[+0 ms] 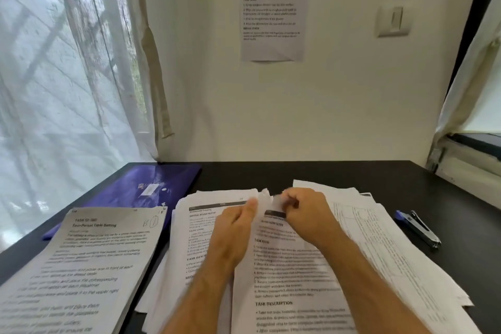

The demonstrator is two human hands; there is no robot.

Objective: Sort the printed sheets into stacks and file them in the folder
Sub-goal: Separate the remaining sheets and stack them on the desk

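Observation:
A loose heap of printed sheets (pixel 292 274) covers the middle of the black desk (pixel 352 173). My left hand (pixel 233 228) and my right hand (pixel 306 211) meet at the far top edge of the heap. Each pinches the curled top corner of a sheet (pixel 267 195). A neat stack of printed sheets (pixel 81 266) lies at the left, its top page headed "Four-Person Table Setting". The blue folder (pixel 146 187) lies shut behind that stack, partly under it.
A blue and black stapler (pixel 417 228) lies on the desk to the right of the heap. A printed page (pixel 273 8) hangs on the wall ahead. Sheer curtains (pixel 67 76) cover the window at the left; another window frame (pixel 466 154) is at the right.

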